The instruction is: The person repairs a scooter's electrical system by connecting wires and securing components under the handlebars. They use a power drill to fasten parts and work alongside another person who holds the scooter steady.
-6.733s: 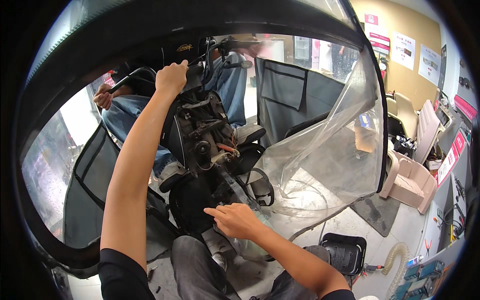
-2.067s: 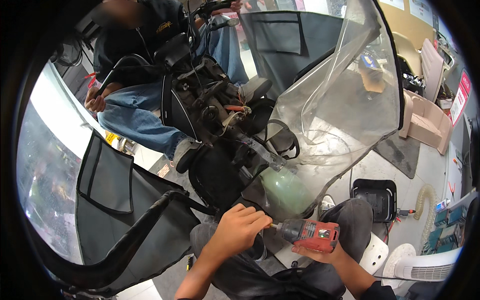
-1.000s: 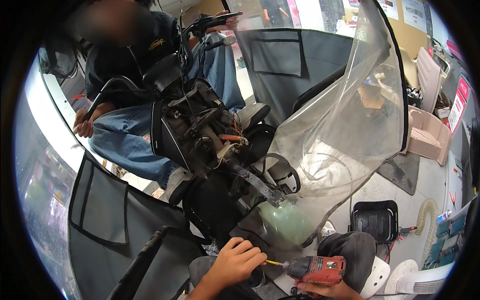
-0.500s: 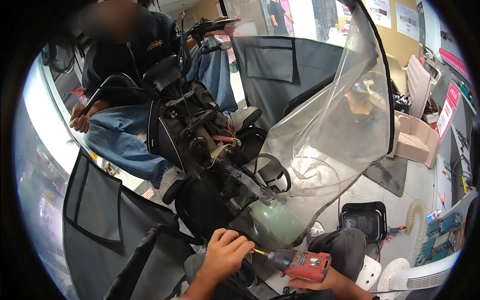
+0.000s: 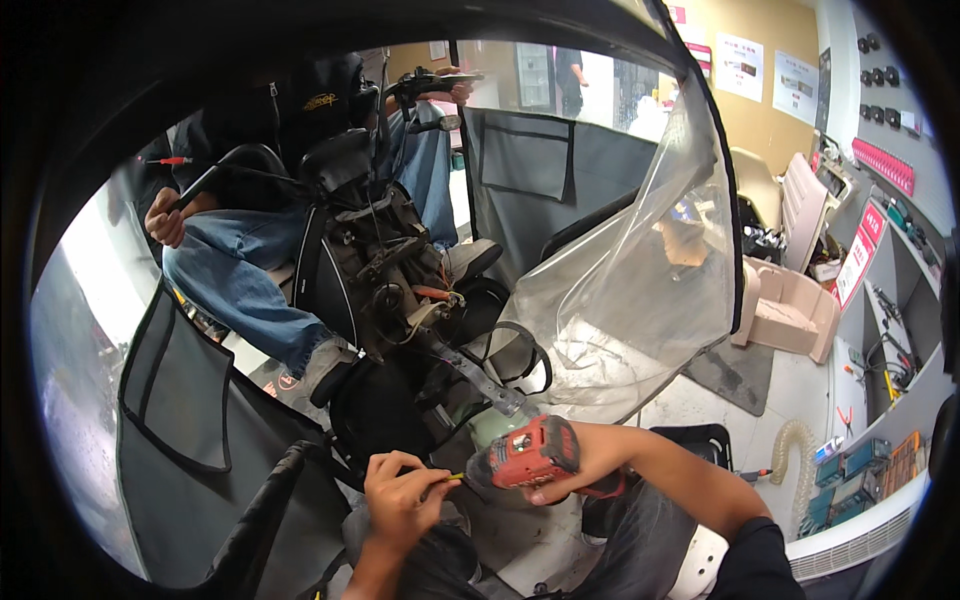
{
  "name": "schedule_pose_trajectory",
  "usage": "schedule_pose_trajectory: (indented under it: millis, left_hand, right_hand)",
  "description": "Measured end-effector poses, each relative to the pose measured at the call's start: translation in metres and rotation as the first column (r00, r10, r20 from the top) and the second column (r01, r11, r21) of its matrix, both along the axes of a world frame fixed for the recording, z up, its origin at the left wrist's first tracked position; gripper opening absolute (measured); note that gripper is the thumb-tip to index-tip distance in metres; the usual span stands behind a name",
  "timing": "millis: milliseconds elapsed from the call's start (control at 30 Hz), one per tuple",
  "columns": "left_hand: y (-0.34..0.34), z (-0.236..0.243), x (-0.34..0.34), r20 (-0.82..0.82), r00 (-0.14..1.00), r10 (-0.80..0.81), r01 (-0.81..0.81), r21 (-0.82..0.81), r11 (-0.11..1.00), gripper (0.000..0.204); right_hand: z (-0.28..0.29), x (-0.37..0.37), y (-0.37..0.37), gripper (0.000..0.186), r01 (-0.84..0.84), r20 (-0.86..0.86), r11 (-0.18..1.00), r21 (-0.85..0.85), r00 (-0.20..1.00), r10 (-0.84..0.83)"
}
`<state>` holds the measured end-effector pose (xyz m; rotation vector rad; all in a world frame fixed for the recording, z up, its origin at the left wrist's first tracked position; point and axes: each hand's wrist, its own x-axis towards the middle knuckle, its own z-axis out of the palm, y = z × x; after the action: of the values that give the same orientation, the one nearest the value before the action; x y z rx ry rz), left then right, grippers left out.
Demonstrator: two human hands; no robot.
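Note:
My right hand [image 5: 592, 462] grips a red and black cordless drill [image 5: 532, 455] by its handle, its nose toward my left. A thin yellow bit [image 5: 457, 476] runs from the drill's nose to the fingertips of my left hand [image 5: 402, 500], which pinch its far end. Whether a small screw sits between those fingers, I cannot tell. Just beyond the drill stands the stripped front of a scooter [image 5: 400, 265], with frame, wires and a bare metal bracket [image 5: 485, 380] exposed. A pale green rounded part [image 5: 490, 426] is partly hidden behind the drill.
Another person [image 5: 250, 235] sits astride the scooter, hands on the handlebars. A clear plastic cover with dark edging [image 5: 630, 290] hangs at the right, and grey fabric panels [image 5: 185, 390] flank the left. Beige body panels [image 5: 790, 310] and a tool shelf [image 5: 885, 370] stand farther right.
My right hand has raised the drill up and leftward, its nose now tilted differently. My left hand has shifted left with the bit's tip still at its fingers. The view has turned slightly.

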<state>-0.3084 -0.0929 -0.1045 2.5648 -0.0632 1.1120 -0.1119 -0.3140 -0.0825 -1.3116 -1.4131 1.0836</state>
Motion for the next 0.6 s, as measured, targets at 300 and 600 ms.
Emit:
schedule_pose_trajectory:
  millis: [300,600]
  left_hand:
    - [0.025,-0.036,-0.008,-0.131,0.99,-0.055,0.066,0.08,0.995,0.018]
    - [0.015,-0.028,-0.005,-0.103,0.992,0.074,-0.085,-0.108,0.99,0.016]
  right_hand:
    - [-0.032,-0.017,0.013,0.03,0.1,-0.267,0.969,-0.225,0.95,-0.16]
    - [-0.026,-0.03,0.006,0.041,0.247,-0.242,0.949,-0.195,0.926,-0.291]
